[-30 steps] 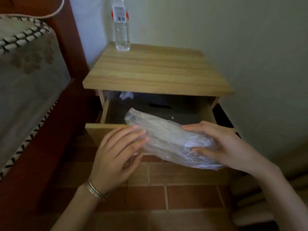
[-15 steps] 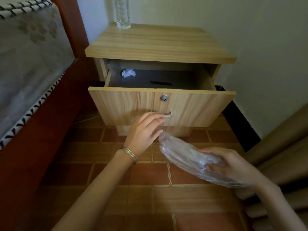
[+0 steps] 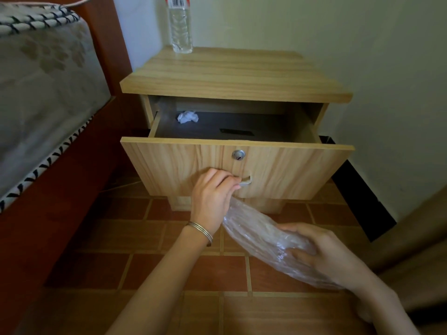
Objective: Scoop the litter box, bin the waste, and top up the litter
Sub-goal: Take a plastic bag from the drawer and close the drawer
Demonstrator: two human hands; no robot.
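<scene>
My right hand (image 3: pixel 321 255) grips a rolled bundle of clear plastic bags (image 3: pixel 261 233) low over the tiled floor, right of centre. My left hand (image 3: pixel 212 194) has its fingers curled on the metal handle (image 3: pixel 245 182) of the open drawer (image 3: pixel 278 168) of a light wooden nightstand (image 3: pixel 232 76). The drawer front stands pulled out toward me. Inside the drawer lie a crumpled white paper (image 3: pixel 187 116) and a thin dark object (image 3: pixel 237 131). No litter box, scoop or bin shows in this view.
A clear water bottle (image 3: pixel 181 27) stands on the nightstand's back left corner. A bed with a grey patterned mattress (image 3: pixel 41 93) and red-brown frame fills the left. A pale wall is behind, a beige curtain (image 3: pixel 416 228) at the right, terracotta tiles (image 3: pixel 150 238) below.
The bag bundle came out of the drawer and down to floor level in my right hand. My left hand left the bundle and took the drawer handle. The view pulled back.
</scene>
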